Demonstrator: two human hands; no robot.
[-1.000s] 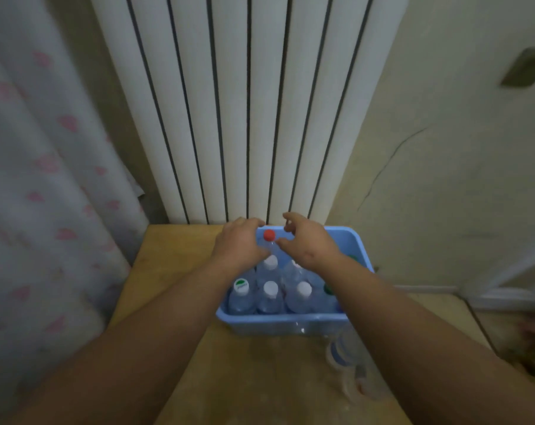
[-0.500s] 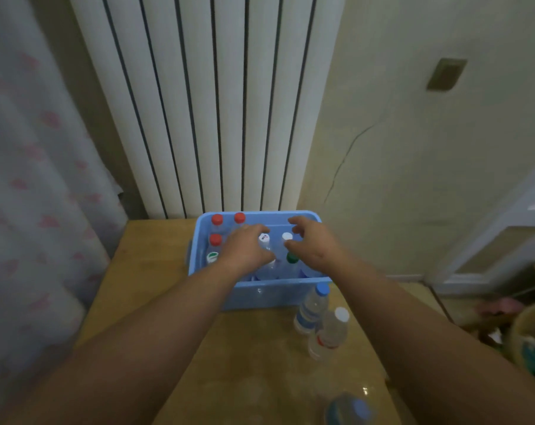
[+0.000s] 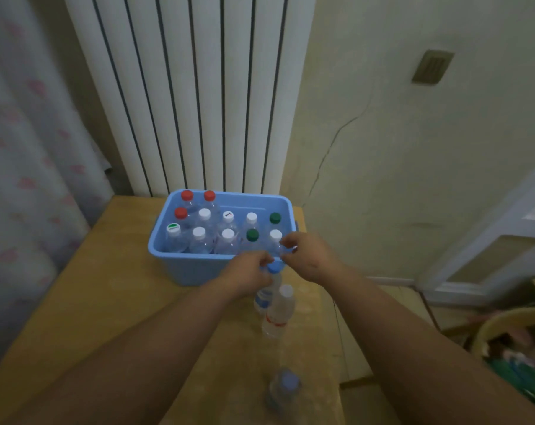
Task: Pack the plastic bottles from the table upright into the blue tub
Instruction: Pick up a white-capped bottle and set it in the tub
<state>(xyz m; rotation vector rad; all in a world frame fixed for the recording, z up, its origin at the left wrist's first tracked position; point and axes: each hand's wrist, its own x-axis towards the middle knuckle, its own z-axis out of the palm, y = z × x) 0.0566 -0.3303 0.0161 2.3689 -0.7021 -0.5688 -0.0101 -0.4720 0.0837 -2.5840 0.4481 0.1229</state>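
The left hand [image 3: 251, 279] had its fingers curled round the neck of the blue-capped bottle [image 3: 265, 297], which stood on the bench [image 3: 106, 302] just before the blue tub [image 3: 192, 268]. The right hand [image 3: 309, 259] hovered by the cap, and I could not tell whether it gripped anything. The next move likely called for lifting the bottle over the rim into the free space by the far wall.

Blue tub [image 3: 180, 265] was crammed with upright bottles [image 3: 228, 234]; only a strip by its far right wall was free. Radiator [image 3: 198, 87] stood close behind. Blue-capped bottle [image 3: 274, 271], white-capped bottle [image 3: 280, 311] and near bottle [image 3: 284, 388] blocked the right of the table [image 3: 106, 286]; its left was open.
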